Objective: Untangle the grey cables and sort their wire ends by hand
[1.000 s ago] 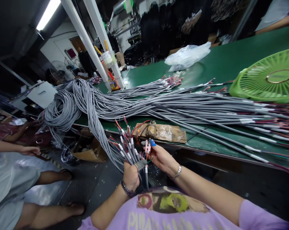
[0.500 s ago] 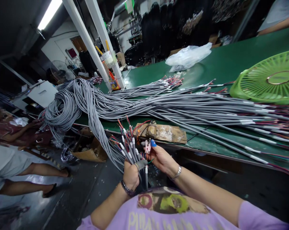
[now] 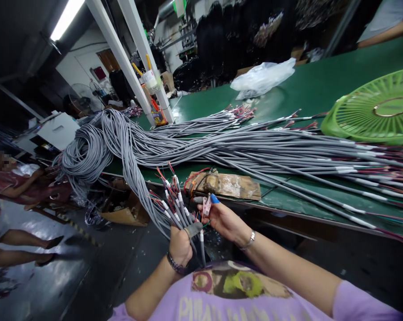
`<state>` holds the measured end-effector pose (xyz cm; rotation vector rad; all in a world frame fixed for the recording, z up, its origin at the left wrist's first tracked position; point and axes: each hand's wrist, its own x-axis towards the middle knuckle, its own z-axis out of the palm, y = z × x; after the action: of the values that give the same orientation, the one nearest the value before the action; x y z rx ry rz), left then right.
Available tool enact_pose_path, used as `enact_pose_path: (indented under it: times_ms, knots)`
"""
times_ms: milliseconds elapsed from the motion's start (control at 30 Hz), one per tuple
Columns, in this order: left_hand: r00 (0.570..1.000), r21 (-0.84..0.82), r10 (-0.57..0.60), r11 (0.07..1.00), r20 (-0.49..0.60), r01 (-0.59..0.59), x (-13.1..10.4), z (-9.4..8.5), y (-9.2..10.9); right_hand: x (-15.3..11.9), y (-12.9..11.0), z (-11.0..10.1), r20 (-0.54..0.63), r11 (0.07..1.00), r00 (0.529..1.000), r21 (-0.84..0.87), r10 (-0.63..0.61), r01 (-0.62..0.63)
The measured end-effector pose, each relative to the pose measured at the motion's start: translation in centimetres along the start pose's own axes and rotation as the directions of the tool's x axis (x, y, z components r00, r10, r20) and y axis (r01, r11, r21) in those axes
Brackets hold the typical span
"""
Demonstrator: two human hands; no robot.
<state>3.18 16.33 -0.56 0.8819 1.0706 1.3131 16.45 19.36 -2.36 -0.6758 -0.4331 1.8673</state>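
Observation:
My left hand [image 3: 181, 246] is wrapped round a bundle of grey cables [image 3: 177, 214], whose white-sleeved ends and coloured wires fan out above the fist. A grey covering is on its thumb. Close to its right, my right hand [image 3: 221, 220] pinches a small pale pink clip [image 3: 207, 206]; a blue covering is on one fingertip. Thin coloured wires lie between the two hands, and one white-sleeved cable [image 3: 201, 243] hangs below them. Just beyond the hands, a wooden block [image 3: 243, 186] with a metal part lies at the table edge.
Many long grey cables [image 3: 271, 149] stretch across the green table [image 3: 321, 89], coiled at the left. A green fan [image 3: 381, 104] stands at the right, a plastic bag [image 3: 263, 78] behind. White posts [image 3: 134, 53] rise from the table. People are at the left and the far right.
My left hand and the cable bundle have shifted slightly left. My right hand stays near the same spot with the clip. At the left, a person's legs have moved further left.

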Motion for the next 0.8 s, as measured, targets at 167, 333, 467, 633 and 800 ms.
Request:
enact_pose_path:
  times_ms: [167,333,467,633,800]
  knots:
    - [1.000,-0.023,-0.006,1.000,-0.004,0.006,0.09,-0.11,-0.30,0.12,0.06,0.13,-0.043,0.999,0.999,0.024,-0.027,0.028]
    - [1.000,-0.033,-0.006,0.999,-0.022,0.005,0.14,0.05,-0.32,0.22,0.05,0.67,-0.117,0.995,0.991,0.074,-0.063,0.072]
    - [1.000,-0.037,-0.005,0.999,-0.015,0.005,0.20,0.23,-0.43,0.31,0.09,0.75,-0.132,0.994,0.990,0.089,-0.057,0.070]
    - [1.000,-0.044,-0.008,0.999,-0.022,0.007,0.33,0.12,-0.72,0.29,0.25,0.55,-0.092,0.993,0.994,0.097,-0.063,0.072]
    - [1.000,-0.044,-0.007,0.999,-0.008,0.007,-0.02,-0.45,-0.47,-0.06,0.25,0.09,-0.077,0.994,0.997,0.100,-0.026,0.034]
